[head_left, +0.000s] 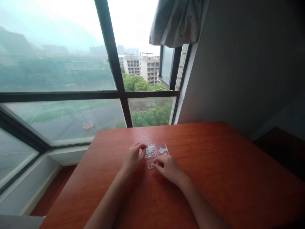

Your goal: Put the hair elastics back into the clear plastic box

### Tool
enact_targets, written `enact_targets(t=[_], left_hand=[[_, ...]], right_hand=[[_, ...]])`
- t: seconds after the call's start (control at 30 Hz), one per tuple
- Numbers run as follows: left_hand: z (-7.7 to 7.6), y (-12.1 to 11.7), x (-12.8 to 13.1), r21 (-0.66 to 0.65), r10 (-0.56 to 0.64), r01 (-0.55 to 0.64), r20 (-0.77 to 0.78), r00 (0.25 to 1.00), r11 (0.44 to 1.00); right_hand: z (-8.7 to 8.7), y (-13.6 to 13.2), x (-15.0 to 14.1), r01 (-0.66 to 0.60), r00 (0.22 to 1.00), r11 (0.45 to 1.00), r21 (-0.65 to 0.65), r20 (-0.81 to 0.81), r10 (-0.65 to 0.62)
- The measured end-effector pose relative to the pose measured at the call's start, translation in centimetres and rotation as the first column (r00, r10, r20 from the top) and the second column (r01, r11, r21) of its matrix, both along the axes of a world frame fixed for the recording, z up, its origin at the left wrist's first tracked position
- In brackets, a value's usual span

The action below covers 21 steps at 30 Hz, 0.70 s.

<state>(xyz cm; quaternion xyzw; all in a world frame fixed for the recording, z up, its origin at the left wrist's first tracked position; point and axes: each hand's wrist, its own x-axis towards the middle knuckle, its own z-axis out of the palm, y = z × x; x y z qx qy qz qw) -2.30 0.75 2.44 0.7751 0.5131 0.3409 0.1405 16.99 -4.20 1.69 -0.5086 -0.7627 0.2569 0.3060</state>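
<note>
Two small clear plastic packets lie side by side near the middle of the reddish wooden table. The left packet has a red and green print; the right packet has a white shape on it. My left hand pinches the left edge of the printed packet with curled fingers. My right hand rests just below the packets, its fingertips pinched on a small pale ring that lies on the wood.
A large window with dark frames stands behind the table's far edge, showing buildings and trees outside. A grey curtain hangs bunched at the top. A grey wall runs along the right.
</note>
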Motion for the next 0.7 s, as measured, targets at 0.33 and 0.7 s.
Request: enact_targets(t=[0.33, 0.7], left_hand=[[1.1, -1.1, 1.4, -0.113, -0.312, 0.327, 0.131, 0.941, 0.938], [0.3, -1.1, 1.8, -0.105, -0.319, 0.333, 0.129, 0.939, 0.937]], right_hand=[[-0.3, 0.8, 0.5, 0.219, 0.959, 0.976, -0.010, -0.179, -0.217], [-0.5, 0.8, 0.3, 0.214, 0.963, 0.977, -0.002, -0.168, -0.211]])
